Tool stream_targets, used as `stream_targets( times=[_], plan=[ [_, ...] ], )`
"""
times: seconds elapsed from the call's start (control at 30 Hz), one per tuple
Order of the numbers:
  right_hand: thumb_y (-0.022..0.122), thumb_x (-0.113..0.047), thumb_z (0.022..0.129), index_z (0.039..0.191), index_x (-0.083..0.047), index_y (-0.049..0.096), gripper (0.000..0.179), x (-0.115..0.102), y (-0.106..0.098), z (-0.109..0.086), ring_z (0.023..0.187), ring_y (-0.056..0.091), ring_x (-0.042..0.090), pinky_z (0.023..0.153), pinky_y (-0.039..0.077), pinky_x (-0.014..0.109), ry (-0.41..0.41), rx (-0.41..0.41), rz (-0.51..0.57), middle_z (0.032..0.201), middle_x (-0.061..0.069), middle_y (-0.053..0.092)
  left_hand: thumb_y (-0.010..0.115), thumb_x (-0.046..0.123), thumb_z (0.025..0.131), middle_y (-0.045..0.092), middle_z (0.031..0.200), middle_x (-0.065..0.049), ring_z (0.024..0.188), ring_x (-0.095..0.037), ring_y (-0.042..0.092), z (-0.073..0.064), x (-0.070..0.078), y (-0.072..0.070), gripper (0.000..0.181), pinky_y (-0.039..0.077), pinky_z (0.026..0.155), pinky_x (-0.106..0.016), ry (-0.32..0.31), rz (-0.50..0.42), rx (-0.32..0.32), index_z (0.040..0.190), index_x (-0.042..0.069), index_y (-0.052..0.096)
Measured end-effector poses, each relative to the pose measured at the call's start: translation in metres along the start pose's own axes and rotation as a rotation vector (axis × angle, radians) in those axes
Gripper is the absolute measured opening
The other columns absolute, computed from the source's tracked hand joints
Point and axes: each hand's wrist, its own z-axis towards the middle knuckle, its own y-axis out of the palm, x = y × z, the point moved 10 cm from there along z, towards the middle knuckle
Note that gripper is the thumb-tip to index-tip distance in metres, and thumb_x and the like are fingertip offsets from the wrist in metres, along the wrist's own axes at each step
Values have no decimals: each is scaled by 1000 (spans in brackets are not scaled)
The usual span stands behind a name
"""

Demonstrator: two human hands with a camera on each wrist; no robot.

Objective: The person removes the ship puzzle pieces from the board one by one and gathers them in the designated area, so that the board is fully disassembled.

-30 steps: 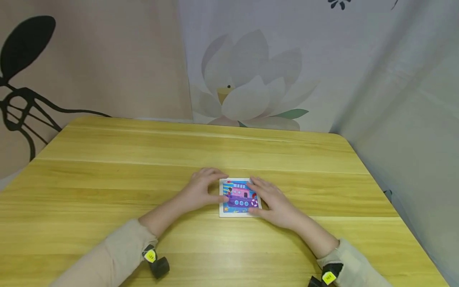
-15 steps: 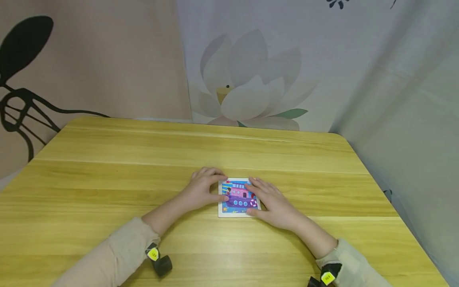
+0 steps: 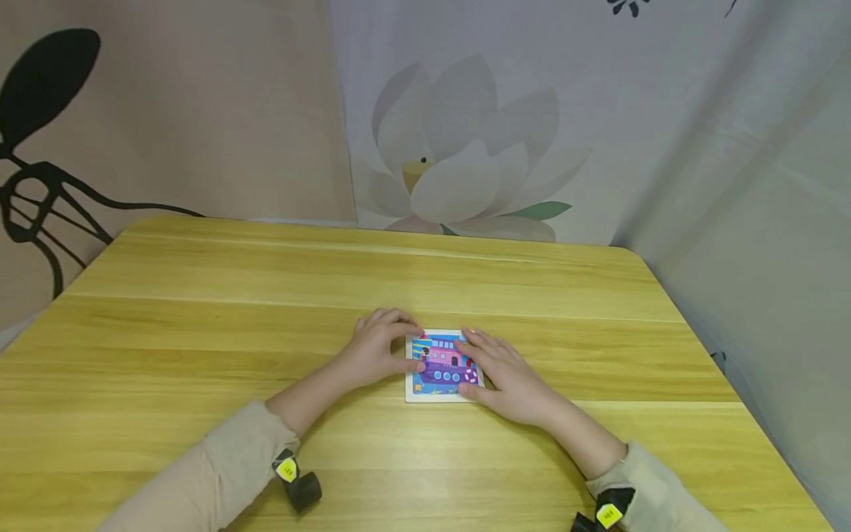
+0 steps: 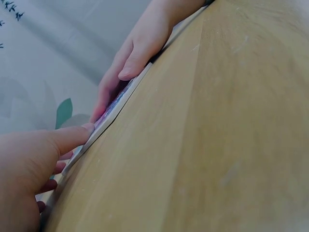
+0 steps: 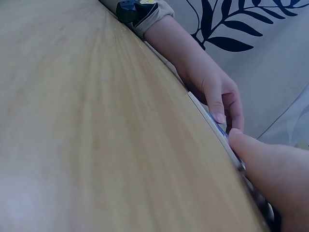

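A small flat square board [image 3: 439, 398] with a white border lies on the table. Its face carries a picture [image 3: 442, 373] of a purple and pink ship on blue. My left hand [image 3: 375, 351] rests at its left side, thumb on the picture and forefinger by the far left corner. From the right, my right hand [image 3: 508, 377] lies over the board's edge with its fingers fairly straight and thumb on the near right part. In the left wrist view both thumbs touch the board [image 4: 118, 108] from above. The right wrist view shows the board's thin edge [image 5: 207, 116] low against the table.
The wooden table [image 3: 266, 273] spreads around the board on every side. Behind it hangs a pale curtain [image 3: 266, 111] printed with a flower and dark leaves. Each sleeve bears a black wrist camera, such as the left one [image 3: 306, 491].
The left forearm has shifted very slightly to the right. Both hands stay at the board, which lies in nearly the same place.
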Motion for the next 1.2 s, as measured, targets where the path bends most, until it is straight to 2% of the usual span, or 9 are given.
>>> stream_targets(
  times=[0.33, 0.7, 0.9, 1.2],
  plan=[
    [45, -54, 96, 149, -18, 34, 66, -2, -2, -1, 143, 12, 23, 113, 9, 47, -9, 16, 8, 157, 2, 19, 81, 32, 76, 59, 116, -2, 114, -23, 45, 3, -2, 1, 39, 27, 97, -49, -79, -21, 8, 108, 13, 70],
    [49, -50, 97, 148, -15, 37, 63, -4, -5, 1, 143, 15, 25, 113, 10, 47, 3, 30, 12, 156, 4, 22, 83, 27, 73, 58, 115, -4, 115, -27, 43, 11, -6, 4, 36, 27, 97, -49, -173, -27, -43, 103, 12, 69],
    [49, -50, 96, 148, -15, 37, 64, -4, -5, 1, 143, 15, 25, 113, 10, 47, 5, 24, 9, 156, 4, 22, 83, 26, 74, 57, 115, -4, 113, -26, 44, 12, -8, 5, 35, 28, 95, -48, -195, -35, -64, 103, 12, 69],
    [47, -52, 96, 149, -17, 35, 64, -1, -2, 1, 143, 13, 22, 113, 9, 44, 10, 13, -2, 157, 2, 20, 83, 22, 74, 58, 111, -3, 112, -26, 44, 11, -6, 3, 30, 27, 97, -47, -214, -62, -40, 99, 12, 70]
  ],
)
